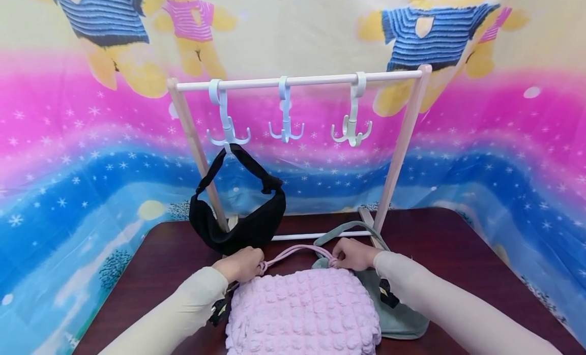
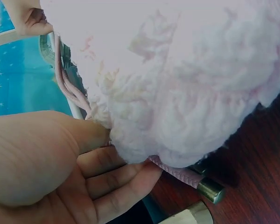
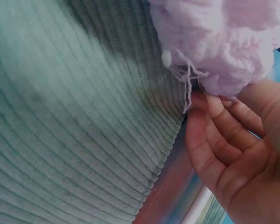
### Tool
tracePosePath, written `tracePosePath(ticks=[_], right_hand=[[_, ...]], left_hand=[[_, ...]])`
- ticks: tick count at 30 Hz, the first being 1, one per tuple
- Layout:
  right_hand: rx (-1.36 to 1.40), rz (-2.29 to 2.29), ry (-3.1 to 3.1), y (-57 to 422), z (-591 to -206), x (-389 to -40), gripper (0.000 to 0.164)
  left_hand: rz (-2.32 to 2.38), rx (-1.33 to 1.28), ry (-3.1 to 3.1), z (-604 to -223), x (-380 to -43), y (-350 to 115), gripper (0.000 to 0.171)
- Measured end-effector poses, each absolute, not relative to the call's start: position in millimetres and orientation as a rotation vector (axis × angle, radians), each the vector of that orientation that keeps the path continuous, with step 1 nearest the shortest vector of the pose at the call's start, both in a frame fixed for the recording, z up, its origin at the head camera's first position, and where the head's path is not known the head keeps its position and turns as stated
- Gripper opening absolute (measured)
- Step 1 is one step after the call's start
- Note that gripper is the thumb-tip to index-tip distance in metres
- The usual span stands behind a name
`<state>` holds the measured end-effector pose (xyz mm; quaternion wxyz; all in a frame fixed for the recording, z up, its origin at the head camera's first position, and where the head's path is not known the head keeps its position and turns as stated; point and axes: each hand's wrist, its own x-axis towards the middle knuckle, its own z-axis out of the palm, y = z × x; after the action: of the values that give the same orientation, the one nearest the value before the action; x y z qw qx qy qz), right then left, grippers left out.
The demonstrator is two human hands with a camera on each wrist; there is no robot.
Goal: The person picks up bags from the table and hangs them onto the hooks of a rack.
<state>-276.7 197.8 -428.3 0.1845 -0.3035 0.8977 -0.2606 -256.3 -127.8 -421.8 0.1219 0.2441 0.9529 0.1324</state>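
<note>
Left hand [image 1: 240,263]: thumb and fingers [image 2: 126,191] pinched together on the top left corner of a pink puckered bag [image 1: 302,314], close to the knot where its corded strap [image 1: 295,249] begins; right hand [image 1: 354,254] likewise, thumb and fingers clamped on the opposite top corner at the other strap knot. Between the hands the strap arches up and away from the bag's top edge. Bag lies in front of the person at the near middle of the surface [image 1: 444,253], quilted face up toward the head camera, lower edge cut off by the frame; cannot tell how much of its weight the surface takes. Left wrist view: a pink zip tape with a brass-coloured metal end [image 2: 212,189] sticks out below the left fingers. Right wrist view: loose pale threads [image 3: 189,79] dangle at the bag's corner, just beside a green corduroy bag [image 1: 400,319]. That one lies on the surface to the right, partly hidden by the pink bag and the right forearm, its strap looped up near the rack's right foot. Farther out, a rack [image 1: 407,136] with wooden posts and a white rail; three pronged hangers on the rail, left [image 1: 226,121], middle [image 1: 286,116] and right [image 1: 353,116]. A black bag [image 1: 242,233] hangs by its strap from the left hanger. Behind all, a printed backdrop [image 1: 526,141] in pink and blue with snowflakes and teddy bears in striped tops
</note>
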Motion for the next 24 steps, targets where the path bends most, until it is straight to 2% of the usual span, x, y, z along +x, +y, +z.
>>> tracePosePath(ticks=[10,16,24], right_hand=[[-0.967,-0.837,2.48,204,-424,-278,0.016],[-0.925,-0.878,2.485,205,-423,-277,0.011],[-0.865,-0.901,2.519,207,-422,-277,0.013]], left_hand=[[0.441,0.731,2.782,-417,-255,-130,0.029],[0.526,0.756,2.833,-422,-251,-132,0.025],[0.571,0.738,2.894,-427,-252,-136,0.02]])
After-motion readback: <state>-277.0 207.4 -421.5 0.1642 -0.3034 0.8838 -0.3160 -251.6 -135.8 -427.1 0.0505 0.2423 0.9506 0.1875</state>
